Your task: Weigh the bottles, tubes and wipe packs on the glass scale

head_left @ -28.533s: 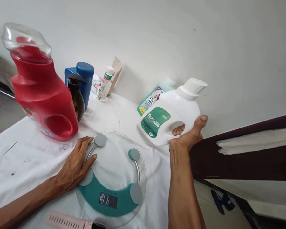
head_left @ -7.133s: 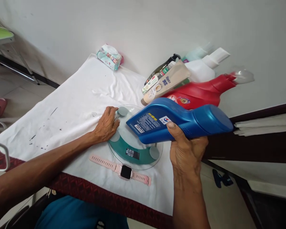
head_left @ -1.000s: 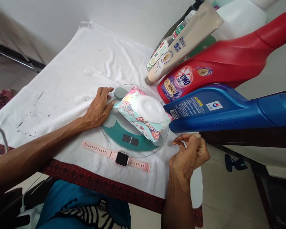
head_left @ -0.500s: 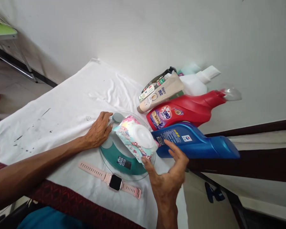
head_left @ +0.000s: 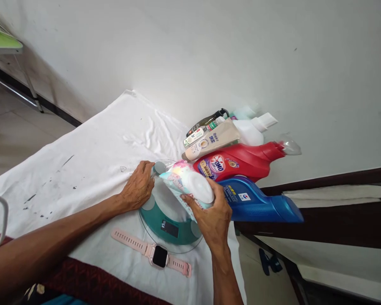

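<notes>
A round glass scale (head_left: 165, 220) with a teal band and a dark display lies on the white cloth (head_left: 92, 152). My left hand (head_left: 139, 186) rests on its left rim, fingers curled over the edge. My right hand (head_left: 209, 218) grips a soft pack of wet wipes (head_left: 186, 182) with a white round lid, tilted and raised off the scale's right side. A pink smartwatch (head_left: 155, 253) lies flat in front of the scale.
Bottles stand grouped by the wall to the right: a blue jug (head_left: 260, 203), a red detergent jug (head_left: 241, 161), a beige tube (head_left: 212, 142), a white jug (head_left: 254, 129) and a dark bottle (head_left: 206, 123). A dark ledge (head_left: 336, 216) runs on the right. The table's edge is near me.
My right hand has closed on the wipes pack, which lay on the scale, and tilted it up. The scale's display has gone dark. My left hand has stayed on the rim.
</notes>
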A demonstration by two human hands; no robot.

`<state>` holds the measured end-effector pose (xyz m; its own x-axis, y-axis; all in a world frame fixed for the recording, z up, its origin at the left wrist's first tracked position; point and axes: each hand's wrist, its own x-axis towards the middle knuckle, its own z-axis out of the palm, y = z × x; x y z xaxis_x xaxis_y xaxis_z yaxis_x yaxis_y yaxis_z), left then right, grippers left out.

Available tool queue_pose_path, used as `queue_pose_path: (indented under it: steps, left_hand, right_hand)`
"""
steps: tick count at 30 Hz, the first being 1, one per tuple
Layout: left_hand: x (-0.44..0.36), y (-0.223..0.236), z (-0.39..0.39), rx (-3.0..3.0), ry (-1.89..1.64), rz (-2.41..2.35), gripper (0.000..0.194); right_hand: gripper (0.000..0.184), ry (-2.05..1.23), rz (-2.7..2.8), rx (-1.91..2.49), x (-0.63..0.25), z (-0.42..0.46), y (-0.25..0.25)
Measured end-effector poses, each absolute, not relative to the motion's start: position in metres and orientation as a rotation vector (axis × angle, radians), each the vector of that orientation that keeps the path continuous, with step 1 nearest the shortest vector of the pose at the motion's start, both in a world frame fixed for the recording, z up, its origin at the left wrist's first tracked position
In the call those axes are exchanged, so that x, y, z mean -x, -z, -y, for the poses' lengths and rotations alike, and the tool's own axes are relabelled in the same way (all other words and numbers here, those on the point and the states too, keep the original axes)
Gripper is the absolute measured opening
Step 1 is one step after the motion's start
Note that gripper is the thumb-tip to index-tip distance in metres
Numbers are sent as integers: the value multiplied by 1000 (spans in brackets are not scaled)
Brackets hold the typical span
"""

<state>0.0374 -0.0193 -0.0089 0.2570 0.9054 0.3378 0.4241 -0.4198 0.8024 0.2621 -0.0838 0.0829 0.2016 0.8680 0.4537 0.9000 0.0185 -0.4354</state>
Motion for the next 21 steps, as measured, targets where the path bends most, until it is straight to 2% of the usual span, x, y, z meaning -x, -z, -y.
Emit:
queue_pose_path:
  steps: [5, 11, 16, 21]
  left_hand:
    - [-38, 9, 19, -1974, -1083, -1202, 45]
    - [-39, 11, 20, -1987, -1087, -1209, 48]
    - [-40, 12, 20, -1979, -1096, -1211, 49]
    - [-39, 15, 17, -1996, -1136, -1200, 48]
  right_hand:
    - [74, 211, 1554, 1761, -247, -2, -93]
    - [64, 171, 1563, 1952, -223, -106, -55]
    - [66, 168, 1587, 1987, -219, -124, -31]
    - [75, 226, 1672, 1916, -219, -109, -33]
